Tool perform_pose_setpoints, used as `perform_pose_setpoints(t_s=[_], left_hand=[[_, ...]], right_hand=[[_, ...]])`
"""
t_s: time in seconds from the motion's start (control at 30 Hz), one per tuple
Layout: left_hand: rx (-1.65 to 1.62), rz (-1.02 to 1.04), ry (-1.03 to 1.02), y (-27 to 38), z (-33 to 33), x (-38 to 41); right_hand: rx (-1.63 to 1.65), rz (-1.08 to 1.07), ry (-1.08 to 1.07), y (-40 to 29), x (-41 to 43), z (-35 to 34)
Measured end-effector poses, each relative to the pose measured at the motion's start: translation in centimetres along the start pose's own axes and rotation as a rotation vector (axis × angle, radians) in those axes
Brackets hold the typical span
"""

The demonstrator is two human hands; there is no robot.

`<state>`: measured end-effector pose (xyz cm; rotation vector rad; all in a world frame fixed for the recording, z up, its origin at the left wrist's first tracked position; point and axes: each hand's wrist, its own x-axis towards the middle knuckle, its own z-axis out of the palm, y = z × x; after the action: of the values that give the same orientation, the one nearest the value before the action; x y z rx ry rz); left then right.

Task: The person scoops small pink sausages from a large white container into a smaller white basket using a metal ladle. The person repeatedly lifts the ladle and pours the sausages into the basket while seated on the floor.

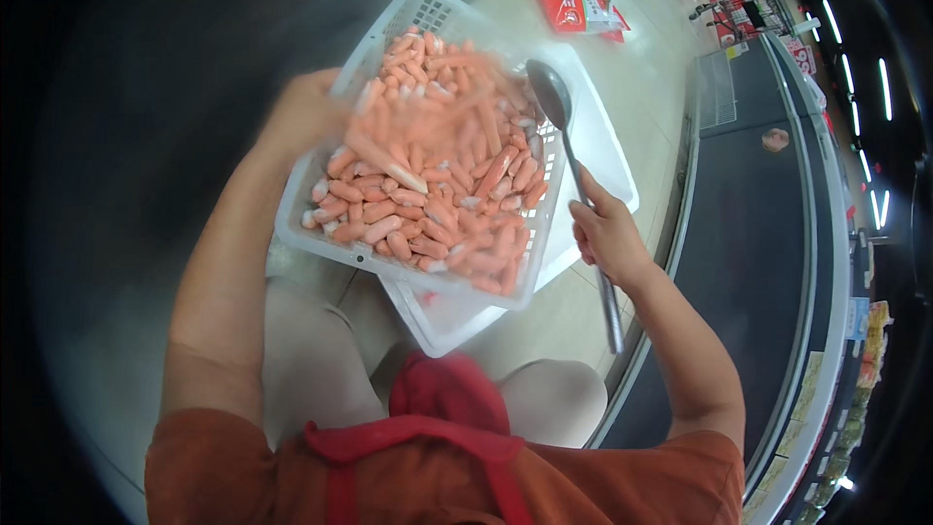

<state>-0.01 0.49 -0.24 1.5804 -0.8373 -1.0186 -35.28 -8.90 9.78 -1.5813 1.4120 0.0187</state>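
A white plastic basket (321,244) full of small pink sausages (437,222), several with frost on them, is in front of me. A few longer sausages lie across the top. My left hand (310,113) grips the basket's left rim; its fingertips are blurred and partly hidden. In my right hand (609,230) is the handle of a long metal serving spoon (550,91). The spoon's bowl is over the basket's right edge, and nothing is visible on it. Under the basket, turned at an angle, sits a white plastic tray (601,149).
Red and white plastic packages (579,4) lie on the tiled floor (641,80) beyond the basket. A long dark-topped display case (751,233) runs along my right. Farther back is a shopping cart (751,11). My knees flank the space below the tray.
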Motion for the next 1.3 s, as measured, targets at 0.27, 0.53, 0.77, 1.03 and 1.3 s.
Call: perform_pose_setpoints(t_s=[0.27,0.53,0.77,1.03,1.3], left_hand=[[0.016,-0.017,0.041,-0.2,0.0,0.3],[-0.031,-0.004,-0.006,-0.2,-0.1,0.3],[-0.081,-0.008,-0.007,-0.4,-0.1,0.4],[-0.034,0.023,-0.020,-0.3,-0.1,0.2],[-0.050,0.008,-0.012,-1.2,-0.4,0.8]], right_hand=[[-0.011,-0.044,-0.153,2.4,-4.8,6.2],[0.068,-0.129,-0.158,2.8,-6.5,6.0],[0.088,-0.101,0.031,2.7,-2.4,2.5],[0.176,0.026,-0.152,2.9,-5.4,4.9],[0.607,0.011,-0.250,-0.9,-6.2,7.2]])
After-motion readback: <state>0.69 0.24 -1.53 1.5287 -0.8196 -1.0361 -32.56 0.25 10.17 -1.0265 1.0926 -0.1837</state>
